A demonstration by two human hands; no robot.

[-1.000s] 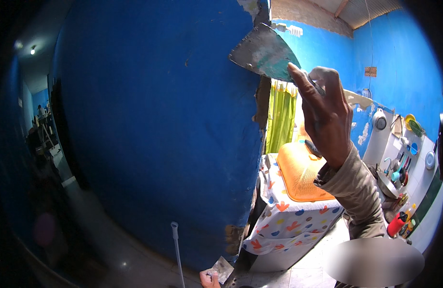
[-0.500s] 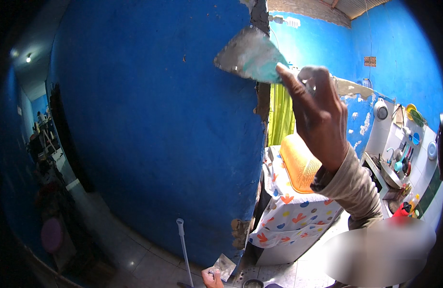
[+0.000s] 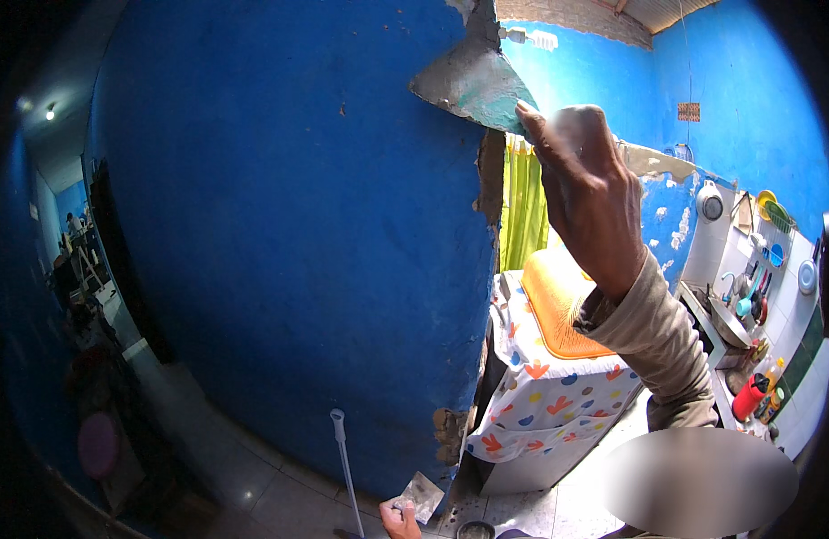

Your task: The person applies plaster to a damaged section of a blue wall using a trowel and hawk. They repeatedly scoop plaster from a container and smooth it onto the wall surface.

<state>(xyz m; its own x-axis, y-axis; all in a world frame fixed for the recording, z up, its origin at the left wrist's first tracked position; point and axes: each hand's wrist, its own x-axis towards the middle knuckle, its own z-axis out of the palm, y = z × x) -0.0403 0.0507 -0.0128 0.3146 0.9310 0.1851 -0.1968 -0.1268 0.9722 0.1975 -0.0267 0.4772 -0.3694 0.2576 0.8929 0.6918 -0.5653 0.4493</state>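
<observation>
My right hand (image 3: 590, 193) grips a broad metal scraper (image 3: 468, 85) stained grey and turquoise, raised against the upper part of the broken, plastered edge of the blue wall (image 3: 298, 216); whether its blade touches the wall I cannot tell for sure. Low at the bottom, my left hand (image 3: 399, 521) is closed on a small grey metal plate (image 3: 423, 494) near the foot of that wall. A white pole (image 3: 343, 449) leans close to it.
A cloth-covered appliance (image 3: 549, 422) holds an orange cover (image 3: 558, 314) beside a green curtain (image 3: 522, 198). A kitchen sink (image 3: 729, 323), utensils and a red bottle (image 3: 749, 397) line the right. A corridor with a purple round object (image 3: 98, 445) runs along the left.
Since a second ago, my right hand and the scraper have shifted left in view along the wall's upper edge. The view has shifted slightly; my left hand still holds the small plate.
</observation>
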